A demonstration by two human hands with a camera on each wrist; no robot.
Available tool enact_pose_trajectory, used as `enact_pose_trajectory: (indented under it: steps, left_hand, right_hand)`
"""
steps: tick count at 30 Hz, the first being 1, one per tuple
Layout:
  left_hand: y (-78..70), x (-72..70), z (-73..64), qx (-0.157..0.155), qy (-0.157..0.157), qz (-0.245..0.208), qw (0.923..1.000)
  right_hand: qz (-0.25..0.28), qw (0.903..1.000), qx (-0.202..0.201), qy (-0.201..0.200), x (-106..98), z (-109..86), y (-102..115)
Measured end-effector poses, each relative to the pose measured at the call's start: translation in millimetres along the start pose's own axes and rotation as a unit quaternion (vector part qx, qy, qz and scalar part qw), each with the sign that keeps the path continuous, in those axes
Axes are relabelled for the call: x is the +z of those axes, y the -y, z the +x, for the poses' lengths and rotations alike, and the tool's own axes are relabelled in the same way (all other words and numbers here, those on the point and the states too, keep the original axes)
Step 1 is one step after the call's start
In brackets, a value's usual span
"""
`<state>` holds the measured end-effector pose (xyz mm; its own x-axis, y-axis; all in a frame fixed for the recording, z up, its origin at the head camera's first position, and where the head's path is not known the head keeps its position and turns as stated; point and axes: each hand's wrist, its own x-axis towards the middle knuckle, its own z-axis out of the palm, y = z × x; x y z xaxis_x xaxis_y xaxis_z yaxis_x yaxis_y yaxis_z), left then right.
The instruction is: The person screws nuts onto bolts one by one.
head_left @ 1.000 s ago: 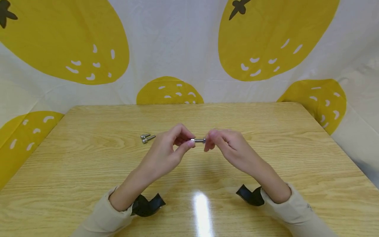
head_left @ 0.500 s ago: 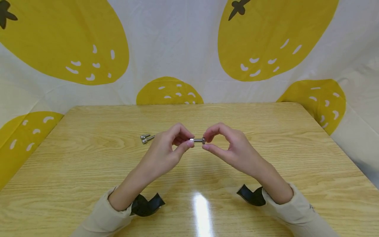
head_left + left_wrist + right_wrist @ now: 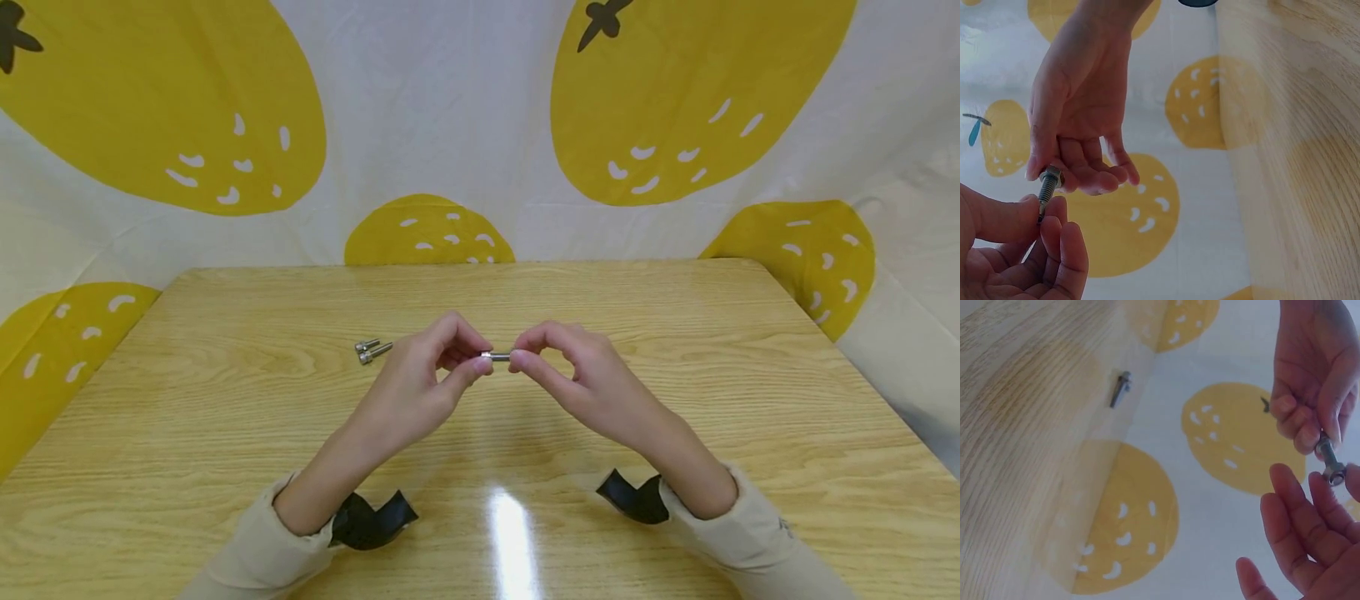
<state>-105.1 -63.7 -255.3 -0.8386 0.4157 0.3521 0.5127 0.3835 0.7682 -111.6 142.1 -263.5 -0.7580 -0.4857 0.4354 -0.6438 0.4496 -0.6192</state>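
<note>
Above the table, a silver bolt [image 3: 500, 357] lies level between the two hands. Thumb and fingertips of the left hand [image 3: 420, 379] pinch its head end. A hex nut [image 3: 1056, 175] sits on the bolt's far end, threads showing between it and the left fingers. The right hand [image 3: 592, 383] pinches this nut with thumb and index finger, hiding it in the head view. In the right wrist view the nut's open face shows, the other right fingers spread loosely. Left of the left hand, two socket head bolts [image 3: 377, 353] rest side by side on the table.
The wooden table [image 3: 225, 433] reaches back to a white cloth [image 3: 442, 108] printed with yellow fruit. Black straps [image 3: 375, 521] show at both sleeve cuffs. A bright light reflection lies on the table's front part.
The right fingers, first curled by the nut, parted around it and have now closed on it. The left hand and bolt have barely moved.
</note>
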Motion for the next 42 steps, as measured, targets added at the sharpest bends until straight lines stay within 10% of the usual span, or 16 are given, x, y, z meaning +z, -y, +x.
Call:
enact_pose_trajectory:
  steps: [13, 24, 42]
  left_hand:
    - [-1.5, 0.9, -1.4, 0.009, 0.001, 0.006, 0.9999]
    - [-1.5, 0.4, -0.5, -0.005, 0.000, -0.002, 1.0000]
    - [-1.0, 0.8, -0.4, 0.008, 0.002, -0.005, 1.0000]
  right_hand:
    - [0.003, 0.9989, 0.048, -0.001, -2.7, 1.9, 2.2]
    - [-0.029, 0.9985, -0.041, -0.024, -4.6, 0.1, 0.0]
    - [-0.023, 0.9995, -0.020, -0.001, -3.3, -0.1, 0.3]
